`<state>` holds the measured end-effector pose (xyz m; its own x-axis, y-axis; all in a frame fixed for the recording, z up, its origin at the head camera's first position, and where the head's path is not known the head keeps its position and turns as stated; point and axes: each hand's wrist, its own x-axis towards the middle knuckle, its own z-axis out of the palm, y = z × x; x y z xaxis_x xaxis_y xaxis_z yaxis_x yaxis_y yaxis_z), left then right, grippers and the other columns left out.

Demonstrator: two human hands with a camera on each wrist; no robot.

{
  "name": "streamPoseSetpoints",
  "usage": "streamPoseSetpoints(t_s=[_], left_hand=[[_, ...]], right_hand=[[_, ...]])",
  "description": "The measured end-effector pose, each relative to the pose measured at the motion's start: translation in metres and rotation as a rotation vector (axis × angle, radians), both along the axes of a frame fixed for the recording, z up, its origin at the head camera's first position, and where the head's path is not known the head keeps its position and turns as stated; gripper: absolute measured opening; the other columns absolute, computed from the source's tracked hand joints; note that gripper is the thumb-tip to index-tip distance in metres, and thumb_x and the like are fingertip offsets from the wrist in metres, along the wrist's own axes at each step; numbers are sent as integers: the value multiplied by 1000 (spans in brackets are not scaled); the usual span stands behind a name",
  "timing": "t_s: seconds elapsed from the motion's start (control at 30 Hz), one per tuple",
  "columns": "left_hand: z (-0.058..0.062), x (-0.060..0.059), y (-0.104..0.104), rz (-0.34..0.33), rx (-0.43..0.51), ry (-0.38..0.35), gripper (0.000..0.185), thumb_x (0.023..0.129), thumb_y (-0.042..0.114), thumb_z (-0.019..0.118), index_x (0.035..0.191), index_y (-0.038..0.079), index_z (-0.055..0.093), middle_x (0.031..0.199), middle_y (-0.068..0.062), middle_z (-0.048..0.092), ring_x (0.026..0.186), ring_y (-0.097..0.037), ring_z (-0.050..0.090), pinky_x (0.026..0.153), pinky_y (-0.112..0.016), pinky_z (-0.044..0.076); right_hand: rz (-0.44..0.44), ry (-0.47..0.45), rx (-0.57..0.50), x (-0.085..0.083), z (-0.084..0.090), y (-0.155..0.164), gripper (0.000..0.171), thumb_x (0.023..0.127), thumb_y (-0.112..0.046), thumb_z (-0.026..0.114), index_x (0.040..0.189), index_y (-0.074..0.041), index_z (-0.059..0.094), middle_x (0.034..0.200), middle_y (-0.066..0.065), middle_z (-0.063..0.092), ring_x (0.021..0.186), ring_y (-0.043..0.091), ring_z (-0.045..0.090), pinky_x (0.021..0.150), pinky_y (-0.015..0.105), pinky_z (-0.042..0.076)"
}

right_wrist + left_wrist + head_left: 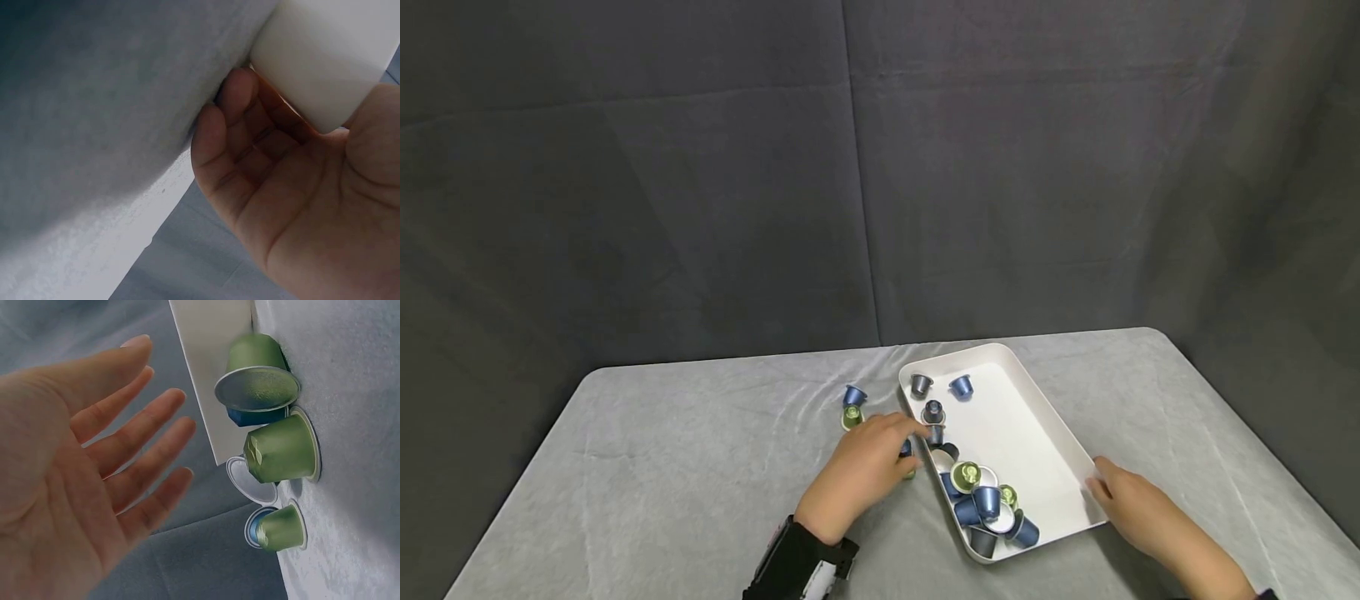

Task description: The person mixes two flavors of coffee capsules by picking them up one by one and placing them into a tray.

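My left hand (863, 467) is held just beyond the tray's left wall, above a few coffee capsules on the cloth. In the left wrist view its fingers are spread and relaxed, with nothing in them. Beside them lie a green capsule (284, 450), a smaller-looking green capsule (280, 528) and others with blue bodies partly hidden. My right hand (1138, 510) grips the near right corner of the white tray (1037, 442). In the right wrist view, curled fingers (212, 140) reach under the tray corner (325, 75), and the thumb's tip is out of sight.
Inside the tray, several blue, green and dark capsules pile up along the near left corner; a blue capsule (961, 387) and a grey capsule (921, 384) lie toward its far end. Another blue capsule (854, 396) and a green capsule (852, 417) lie on the grey tablecloth (685, 483).
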<state>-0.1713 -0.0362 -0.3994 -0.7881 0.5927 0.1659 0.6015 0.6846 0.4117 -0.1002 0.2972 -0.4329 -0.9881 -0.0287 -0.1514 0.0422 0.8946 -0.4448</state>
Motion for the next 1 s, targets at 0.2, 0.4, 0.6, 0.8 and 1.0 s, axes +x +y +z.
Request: streamPoseSetpoints(t_s=[0.2, 0.4, 0.6, 0.8, 1.0], left_hand=[[-1, 3, -5, 12, -1, 59, 33, 82, 19, 80, 113, 11, 70, 108, -2, 69, 101, -21, 64, 86, -36, 52], [0, 6, -10, 25, -11, 48, 29, 82, 20, 80, 107, 10, 70, 101, -2, 67, 98, -20, 63, 81, -37, 53], [-2, 7, -12, -3, -47, 36, 29, 78, 13, 83, 104, 11, 71, 99, 0, 65, 91, -17, 63, 78, -34, 54], [-5, 8, -11, -1, -63, 50, 29, 75, 12, 85, 101, 11, 71, 96, 1, 62, 90, -18, 63, 72, -33, 52], [-10, 9, -6, -16, -112, 65, 29, 73, 12, 85, 98, 11, 70, 95, 1, 62, 88, -17, 61, 73, -32, 52]], right_hand=[[3, 7, 3, 0, -1, 1, 9, 101, -9, 50, 97, -1, 53, 77, 4, 57, 71, 20, 51, 63, 41, 45], [4, 13, -4, 1, -2, 1, 10, 101, -9, 48, 95, -3, 52, 69, 1, 46, 68, 18, 47, 61, 38, 43], [10, 22, 0, 2, -2, 0, 10, 101, -9, 48, 94, -4, 50, 68, 0, 42, 68, 18, 46, 61, 37, 41], [8, 15, 7, 0, -2, 1, 9, 101, -9, 48, 98, -2, 52, 73, 2, 51, 71, 20, 49, 63, 40, 44], [3, 21, 16, 0, -2, 0, 10, 101, -9, 49, 98, -1, 53, 75, 4, 54, 71, 20, 50, 63, 41, 44]])
